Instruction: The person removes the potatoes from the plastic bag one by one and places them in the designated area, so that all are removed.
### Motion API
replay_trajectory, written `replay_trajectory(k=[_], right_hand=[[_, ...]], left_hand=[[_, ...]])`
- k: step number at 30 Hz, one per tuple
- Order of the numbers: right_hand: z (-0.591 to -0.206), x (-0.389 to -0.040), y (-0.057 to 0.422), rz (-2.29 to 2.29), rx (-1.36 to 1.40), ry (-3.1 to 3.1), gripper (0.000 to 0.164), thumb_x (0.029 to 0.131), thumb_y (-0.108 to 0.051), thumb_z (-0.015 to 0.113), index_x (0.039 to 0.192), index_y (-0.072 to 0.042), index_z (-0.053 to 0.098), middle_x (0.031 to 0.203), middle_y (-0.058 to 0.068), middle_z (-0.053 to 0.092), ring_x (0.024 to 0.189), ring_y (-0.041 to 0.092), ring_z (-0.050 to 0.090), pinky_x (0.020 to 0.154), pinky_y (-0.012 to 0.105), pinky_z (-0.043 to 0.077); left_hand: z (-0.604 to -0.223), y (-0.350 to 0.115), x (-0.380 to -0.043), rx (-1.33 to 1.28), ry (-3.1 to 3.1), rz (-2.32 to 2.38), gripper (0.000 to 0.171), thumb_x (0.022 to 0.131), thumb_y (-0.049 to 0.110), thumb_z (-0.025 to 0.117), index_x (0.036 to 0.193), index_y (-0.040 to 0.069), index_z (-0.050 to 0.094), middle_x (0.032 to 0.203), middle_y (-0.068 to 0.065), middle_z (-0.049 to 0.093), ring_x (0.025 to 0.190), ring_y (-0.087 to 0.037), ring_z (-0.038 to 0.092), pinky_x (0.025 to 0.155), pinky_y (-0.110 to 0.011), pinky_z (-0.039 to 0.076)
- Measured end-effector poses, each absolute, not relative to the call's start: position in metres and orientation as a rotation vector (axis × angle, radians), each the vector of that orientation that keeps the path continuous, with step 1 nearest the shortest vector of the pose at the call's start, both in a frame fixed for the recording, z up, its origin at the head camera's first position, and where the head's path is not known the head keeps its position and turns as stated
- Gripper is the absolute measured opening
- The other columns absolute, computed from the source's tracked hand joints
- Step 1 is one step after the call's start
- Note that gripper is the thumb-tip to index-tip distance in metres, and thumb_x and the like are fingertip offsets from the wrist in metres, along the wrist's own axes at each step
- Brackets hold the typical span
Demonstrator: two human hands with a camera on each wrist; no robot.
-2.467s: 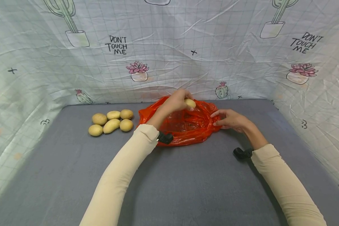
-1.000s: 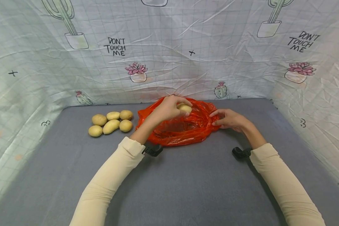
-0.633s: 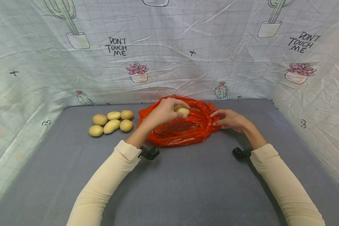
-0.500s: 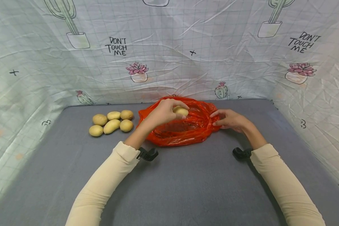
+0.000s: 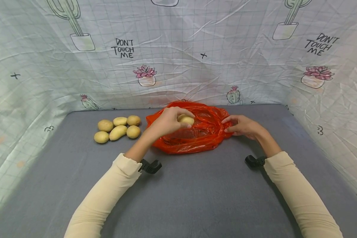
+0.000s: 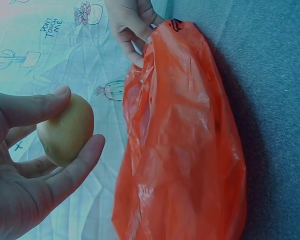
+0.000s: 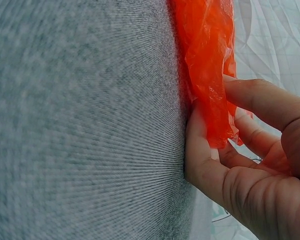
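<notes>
My left hand (image 5: 168, 121) holds a potato (image 5: 186, 120) between thumb and fingers, above the mouth of a red plastic bag (image 5: 193, 145). In the left wrist view the potato (image 6: 67, 130) is gripped clear of the bag (image 6: 185, 140). My right hand (image 5: 244, 127) pinches the bag's right edge. The right wrist view has the thumb and fingers of that hand (image 7: 260, 165) on either side of the red plastic (image 7: 207, 75). What lies deep in the bag cannot be made out.
Several potatoes (image 5: 118, 133) lie grouped on the grey table (image 5: 190, 198) left of the bag. A patterned white cloth (image 5: 178, 56) hangs behind and along both sides. Black wrist cameras (image 5: 151, 166) sit on both wrists.
My left hand, still holding the potato, has moved left and somewhat down and nearer over the bag. My right hand keeps its hold on the bag's edge. The grouped potatoes stay put.
</notes>
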State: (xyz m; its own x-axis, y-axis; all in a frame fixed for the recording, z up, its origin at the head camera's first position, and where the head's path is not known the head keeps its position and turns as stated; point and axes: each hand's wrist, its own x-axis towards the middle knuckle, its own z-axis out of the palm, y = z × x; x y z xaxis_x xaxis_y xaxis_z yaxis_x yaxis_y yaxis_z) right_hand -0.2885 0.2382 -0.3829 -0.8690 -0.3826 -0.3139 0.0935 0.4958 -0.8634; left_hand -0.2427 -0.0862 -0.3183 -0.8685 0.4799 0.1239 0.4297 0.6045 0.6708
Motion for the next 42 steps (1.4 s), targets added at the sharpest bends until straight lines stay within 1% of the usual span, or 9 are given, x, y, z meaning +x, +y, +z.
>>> replay_trajectory(k=[5,14,18,24,33,42], right_hand=[[-0.383,-0.289,0.237,-1.355,-0.231,2.273,0.040,0.096,-0.002,0.066,0.135,0.003,0.053,0.122,0.014,0.051,0.080,0.009,0.056,0.072,0.025,0.054],[-0.382,-0.287,0.237,-1.364,-0.247,2.271,0.041,0.096,-0.003,0.066,0.135,0.005,0.053,0.119,0.013,0.053,0.081,0.009,0.056,0.071,0.026,0.054],[-0.383,-0.287,0.238,-1.362,-0.241,2.274,0.041,0.096,-0.002,0.066,0.135,0.003,0.053,0.118,0.011,0.054,0.080,0.009,0.056,0.071,0.025,0.053],[-0.383,-0.288,0.238,-1.364,-0.241,2.273,0.040,0.096,-0.002,0.066,0.134,0.003,0.053,0.113,0.009,0.055,0.079,0.009,0.056,0.070,0.025,0.053],[-0.383,-0.289,0.238,-1.365,-0.241,2.268,0.040,0.097,-0.001,0.065,0.135,0.003,0.053,0.120,0.013,0.052,0.079,0.009,0.056,0.070,0.025,0.053],[-0.382,-0.288,0.237,-1.384,-0.247,2.257,0.042,0.096,-0.002,0.066,0.135,0.005,0.052,0.120,0.014,0.051,0.081,0.009,0.056,0.071,0.025,0.054]], left_hand=[[-0.319,-0.090,-0.239,0.771,2.773,1.102,0.028,0.088,0.013,0.080,0.115,0.017,0.078,0.115,0.001,0.071,0.104,-0.020,0.056,0.087,-0.036,0.049],[-0.321,-0.097,-0.230,0.761,2.774,1.072,0.029,0.089,0.016,0.080,0.117,0.020,0.077,0.116,0.002,0.070,0.101,-0.019,0.056,0.083,-0.035,0.049],[-0.323,-0.099,-0.228,0.755,2.764,1.092,0.030,0.088,0.015,0.081,0.117,0.018,0.077,0.114,0.002,0.070,0.099,-0.020,0.056,0.081,-0.035,0.049],[-0.326,-0.101,-0.226,0.770,2.768,1.097,0.030,0.086,0.015,0.083,0.116,0.016,0.078,0.111,0.002,0.071,0.099,-0.019,0.056,0.082,-0.035,0.048],[-0.328,-0.109,-0.219,0.781,2.763,1.092,0.030,0.086,0.015,0.083,0.115,0.018,0.077,0.110,0.002,0.072,0.097,-0.019,0.057,0.079,-0.035,0.049],[-0.331,-0.118,-0.212,0.759,2.788,1.080,0.030,0.085,0.014,0.083,0.115,0.015,0.077,0.114,0.001,0.072,0.100,-0.019,0.058,0.083,-0.036,0.048]])
